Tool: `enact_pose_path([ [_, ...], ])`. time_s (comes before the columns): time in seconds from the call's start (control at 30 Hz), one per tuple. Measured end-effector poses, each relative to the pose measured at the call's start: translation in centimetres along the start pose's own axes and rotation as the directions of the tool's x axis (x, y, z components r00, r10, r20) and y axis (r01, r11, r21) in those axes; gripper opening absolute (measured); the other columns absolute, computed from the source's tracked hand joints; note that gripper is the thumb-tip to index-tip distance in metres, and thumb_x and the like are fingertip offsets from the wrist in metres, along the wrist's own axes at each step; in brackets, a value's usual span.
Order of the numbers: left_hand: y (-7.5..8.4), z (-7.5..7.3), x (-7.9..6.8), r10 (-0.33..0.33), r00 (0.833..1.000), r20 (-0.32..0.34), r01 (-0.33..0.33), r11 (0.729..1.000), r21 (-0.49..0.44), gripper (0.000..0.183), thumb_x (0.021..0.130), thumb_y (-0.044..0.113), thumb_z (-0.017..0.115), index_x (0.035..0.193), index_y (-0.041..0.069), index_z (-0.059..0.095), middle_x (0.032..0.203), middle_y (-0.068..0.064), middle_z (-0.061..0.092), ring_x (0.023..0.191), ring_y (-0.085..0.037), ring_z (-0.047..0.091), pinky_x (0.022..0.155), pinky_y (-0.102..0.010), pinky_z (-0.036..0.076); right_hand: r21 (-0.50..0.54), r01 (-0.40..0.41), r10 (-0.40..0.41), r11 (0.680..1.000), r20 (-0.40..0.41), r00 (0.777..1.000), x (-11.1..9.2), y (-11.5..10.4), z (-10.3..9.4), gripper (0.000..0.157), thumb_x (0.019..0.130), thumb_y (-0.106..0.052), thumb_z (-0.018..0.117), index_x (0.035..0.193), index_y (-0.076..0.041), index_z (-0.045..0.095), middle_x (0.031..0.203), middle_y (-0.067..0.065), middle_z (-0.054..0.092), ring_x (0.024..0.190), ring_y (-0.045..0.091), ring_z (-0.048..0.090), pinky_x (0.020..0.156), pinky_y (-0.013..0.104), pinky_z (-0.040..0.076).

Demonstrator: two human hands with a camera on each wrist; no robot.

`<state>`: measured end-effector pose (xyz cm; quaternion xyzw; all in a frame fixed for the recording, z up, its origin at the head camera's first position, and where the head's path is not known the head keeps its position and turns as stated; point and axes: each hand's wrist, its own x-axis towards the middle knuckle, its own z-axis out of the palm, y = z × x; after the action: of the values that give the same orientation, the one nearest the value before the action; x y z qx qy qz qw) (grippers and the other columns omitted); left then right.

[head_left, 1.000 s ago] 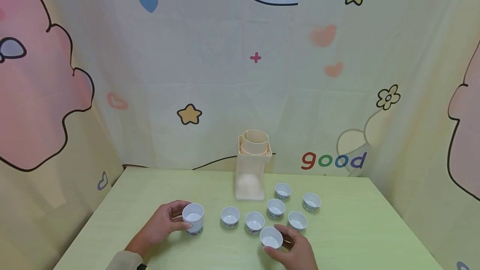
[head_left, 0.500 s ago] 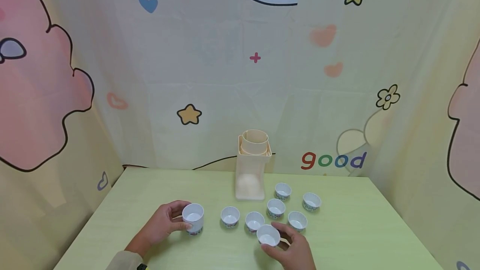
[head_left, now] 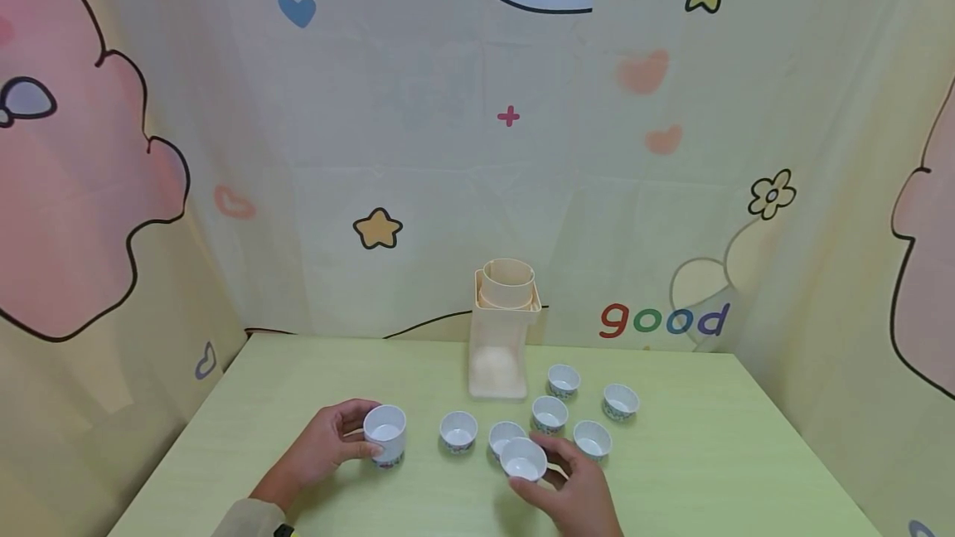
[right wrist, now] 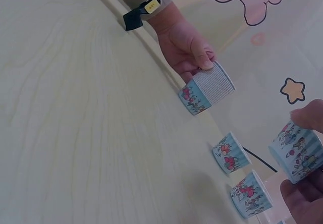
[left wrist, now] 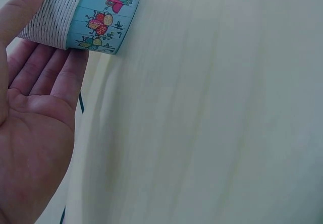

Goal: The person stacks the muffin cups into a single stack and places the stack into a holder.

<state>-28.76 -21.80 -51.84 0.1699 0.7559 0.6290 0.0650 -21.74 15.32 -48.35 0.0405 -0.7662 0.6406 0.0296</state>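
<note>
A nested stack of paper cups (head_left: 385, 431) stands at the left of the table, with my left hand (head_left: 328, 442) gripping its side between thumb and fingers. In the left wrist view the stack (left wrist: 96, 19) shows many white rims packed together and one blue printed wall. My right hand (head_left: 580, 483) pinches a single paper cup (head_left: 524, 461) by its side. That cup, seen in the right wrist view as a blue floral cup (right wrist: 298, 151), is held upright above the table. In the head view it partly covers another paper cup (head_left: 506, 435) behind it.
Several more paper cups stand upright apart from each other, among them one cup (head_left: 458, 432) between the hands and another cup (head_left: 621, 402) at the right. A cream plastic stand (head_left: 497, 355) with a round tube on top is at the table's back, before a printed cloth wall.
My right hand has carried its cup leftward and slightly farther from me, so it now overlaps the cup behind it. The left hand and its stack have stayed in place.
</note>
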Motion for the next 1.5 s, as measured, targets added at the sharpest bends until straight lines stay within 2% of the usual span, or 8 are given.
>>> enact_pose_path([
  [0.23, -0.1, 0.0, 0.1, 0.005, 1.0, 0.002, -0.005, 1.0, 0.003, 0.067, 0.081, 0.016, 0.088, 0.135, -0.006, 0.057, 0.134, -0.026, 0.063, 0.123, -0.035, 0.064, 0.098, -0.026, 0.058, 0.048, 0.029, -0.029, 0.998, 0.002, 1.0, 0.2, -0.1, 0.5, 0.057, 0.072, -0.006, 0.092, 0.124, 0.0, 0.068, 0.125, 0.016, 0.069, 0.101, 0.012, 0.067, 0.087, 0.019, 0.059],
  [0.73, -0.1, 0.1, 0.1, 0.004, 1.0, 0.004, -0.004, 1.0, -0.001, 0.067, 0.08, 0.016, 0.088, 0.135, -0.006, 0.057, 0.133, -0.026, 0.063, 0.122, -0.034, 0.064, 0.097, -0.025, 0.059, 0.073, 0.061, -0.063, 0.996, 0.035, 0.997, 0.9, -0.7, 1.9, 0.059, 0.073, -0.009, 0.092, 0.126, 0.001, 0.068, 0.122, 0.016, 0.071, 0.103, 0.011, 0.067, 0.089, 0.02, 0.059],
  [1.0, -0.4, 0.0, 0.2, 0.006, 1.0, 0.006, -0.006, 1.0, 0.005, 0.066, 0.081, 0.016, 0.087, 0.134, -0.007, 0.056, 0.133, -0.025, 0.063, 0.123, -0.033, 0.064, 0.097, -0.025, 0.058, 0.16, 0.111, -0.12, 0.981, 0.044, 0.992, 1.5, -0.6, 2.9, 0.058, 0.072, 0.0, 0.09, 0.124, 0.007, 0.066, 0.119, 0.019, 0.071, 0.102, 0.01, 0.069, 0.087, 0.021, 0.061],
  [1.33, -0.2, 0.1, 0.1, 0.004, 1.0, 0.005, -0.004, 1.0, -0.003, 0.066, 0.08, 0.015, 0.088, 0.134, -0.007, 0.057, 0.133, -0.025, 0.063, 0.121, -0.027, 0.066, 0.097, -0.025, 0.058, 0.204, 0.078, -0.094, 0.976, 0.065, 0.993, 2.0, -1.0, 4.1, 0.057, 0.074, -0.002, 0.09, 0.126, 0.006, 0.066, 0.119, 0.021, 0.071, 0.098, 0.012, 0.068, 0.082, 0.02, 0.06],
  [1.5, 0.0, 0.0, 0.0, -0.012, 1.0, 0.001, 0.012, 1.0, -0.013, 0.067, 0.08, 0.015, 0.088, 0.135, -0.006, 0.057, 0.135, -0.024, 0.063, 0.122, -0.029, 0.065, 0.097, -0.026, 0.059, 0.216, 0.092, -0.11, 0.972, 0.071, 0.991, 2.4, -1.2, 4.8, 0.057, 0.074, -0.002, 0.09, 0.125, 0.007, 0.066, 0.118, 0.021, 0.071, 0.098, 0.012, 0.069, 0.083, 0.019, 0.06],
])
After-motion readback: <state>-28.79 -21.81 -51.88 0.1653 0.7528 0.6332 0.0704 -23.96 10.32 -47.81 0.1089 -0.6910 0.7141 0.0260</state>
